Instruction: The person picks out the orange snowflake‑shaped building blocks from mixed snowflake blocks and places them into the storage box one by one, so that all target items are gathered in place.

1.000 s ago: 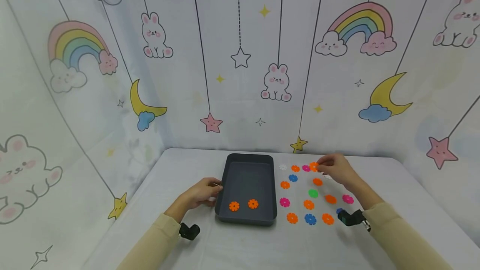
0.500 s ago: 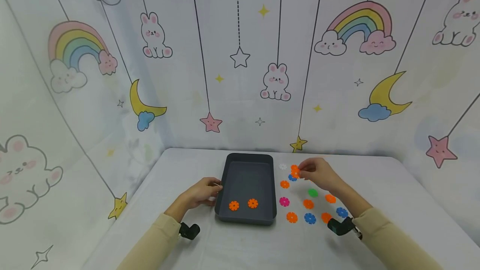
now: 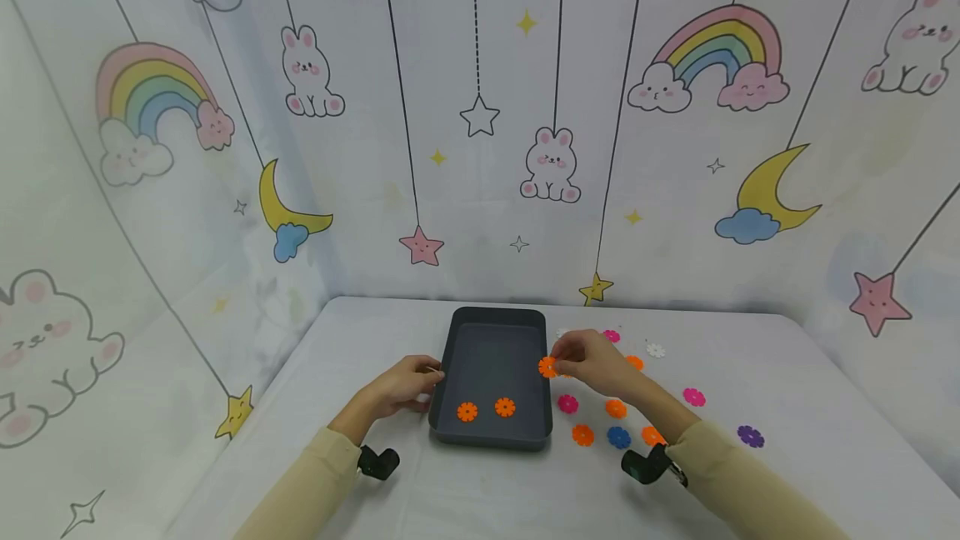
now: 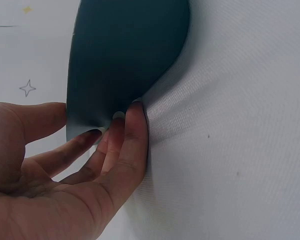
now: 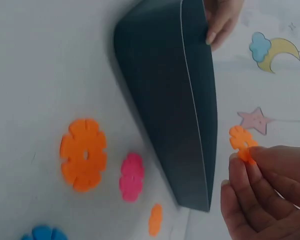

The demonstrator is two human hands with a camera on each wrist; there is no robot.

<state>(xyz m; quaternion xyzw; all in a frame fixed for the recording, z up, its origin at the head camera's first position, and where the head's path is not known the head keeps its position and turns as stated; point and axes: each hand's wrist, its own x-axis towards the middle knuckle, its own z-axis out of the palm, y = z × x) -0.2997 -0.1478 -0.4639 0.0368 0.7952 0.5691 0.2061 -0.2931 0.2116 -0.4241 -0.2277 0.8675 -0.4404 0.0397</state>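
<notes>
Orange disc pinched in right grip, above tray rim.

The dark tray stands mid-tabletop; most of its floor is bare, with only two orange flower discs near the front wall. The left hand blocks the tray's left side, its fingers touching the outer wall. The right hand hovers at the tray's right rim, pinching an orange disc, so that edge is occupied. Scattered flower discs crowd the tabletop right of the tray. The tabletop lies bare left of the tray and in front of it. The patterned backdrop closes off the rear and both sides.
</notes>
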